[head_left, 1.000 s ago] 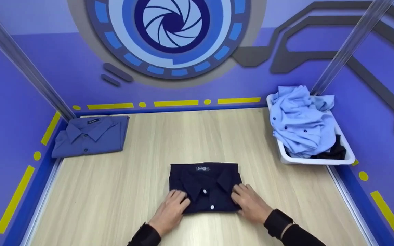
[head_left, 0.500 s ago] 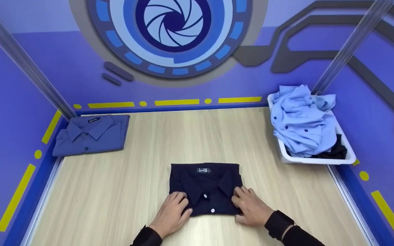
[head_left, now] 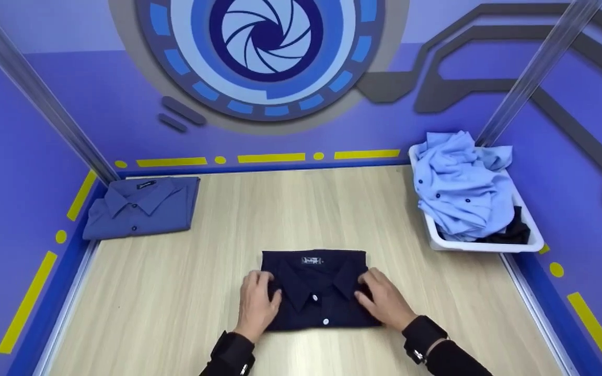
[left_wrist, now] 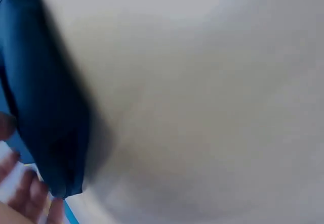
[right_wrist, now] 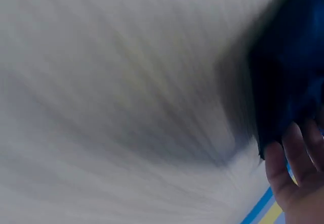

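Note:
A folded dark navy shirt [head_left: 317, 292] lies on the table with its collar and white buttons facing up. My left hand [head_left: 259, 303] is at its left side, fingertips and thumb over the edge of the cloth. On the opposite side, my right hand [head_left: 384, 300] mirrors it, with thumb and fingers spread apart at the edge. In the left wrist view, loosely bent fingers [left_wrist: 35, 193] show beside the end of the shirt [left_wrist: 45, 92]. The right wrist view has fingers [right_wrist: 298, 153] reaching along the shirt's corner [right_wrist: 288, 72].
A folded grey-blue shirt [head_left: 147, 209] lies at the table's back left corner. At the back right, a white basket [head_left: 489, 245] holds a crumpled light blue shirt [head_left: 458, 183] and some black cloth [head_left: 512, 230]. Purple walls [head_left: 301, 141] enclose the table.
Both hands have moved from the shirt's front corners up along its sides, toward the collar end. The navy shirt has shifted slightly toward the person.

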`<state>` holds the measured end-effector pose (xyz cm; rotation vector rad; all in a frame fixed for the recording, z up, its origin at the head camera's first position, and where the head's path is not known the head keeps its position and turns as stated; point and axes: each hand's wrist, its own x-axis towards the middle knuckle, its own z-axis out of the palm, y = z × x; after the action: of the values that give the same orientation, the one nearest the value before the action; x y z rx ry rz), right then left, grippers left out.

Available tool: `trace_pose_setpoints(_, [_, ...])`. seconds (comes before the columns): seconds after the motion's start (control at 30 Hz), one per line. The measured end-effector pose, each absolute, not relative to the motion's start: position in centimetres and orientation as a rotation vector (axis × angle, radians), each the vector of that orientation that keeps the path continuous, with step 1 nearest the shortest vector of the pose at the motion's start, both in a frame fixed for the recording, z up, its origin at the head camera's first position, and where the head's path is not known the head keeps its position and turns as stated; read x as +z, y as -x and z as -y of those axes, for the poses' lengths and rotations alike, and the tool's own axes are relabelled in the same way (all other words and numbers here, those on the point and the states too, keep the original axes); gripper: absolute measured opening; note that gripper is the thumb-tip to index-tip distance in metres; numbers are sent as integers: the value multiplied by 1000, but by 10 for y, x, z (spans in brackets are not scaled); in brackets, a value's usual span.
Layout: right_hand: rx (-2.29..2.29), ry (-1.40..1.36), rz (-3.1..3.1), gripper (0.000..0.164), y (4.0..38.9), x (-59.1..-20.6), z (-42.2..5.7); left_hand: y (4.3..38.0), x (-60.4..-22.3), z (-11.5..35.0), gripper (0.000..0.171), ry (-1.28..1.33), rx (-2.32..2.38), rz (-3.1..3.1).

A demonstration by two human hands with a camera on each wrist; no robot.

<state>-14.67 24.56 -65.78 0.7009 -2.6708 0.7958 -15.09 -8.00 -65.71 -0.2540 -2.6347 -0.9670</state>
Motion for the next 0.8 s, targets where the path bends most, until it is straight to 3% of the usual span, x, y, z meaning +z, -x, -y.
trace_pose_setpoints(0.17, [912, -335, 2711, 46, 152, -659, -236, 161, -648, 76, 67, -168, -1063, 2766])
trace_pose_setpoints(0.27, [945, -174, 2809, 58, 153, -658, -230, 164, -644, 74, 75, -297, -1032, 2879])
trace_pose_setpoints(0.5, [943, 74, 3056, 75, 156, -649, -223, 169, -637, 64, 74, -374, -1025, 2994])
trace_pose_setpoints(0.8, [895, 201, 3220, 83, 161, -639, -220, 171, -635, 61, 76, -513, -1225, 3007])
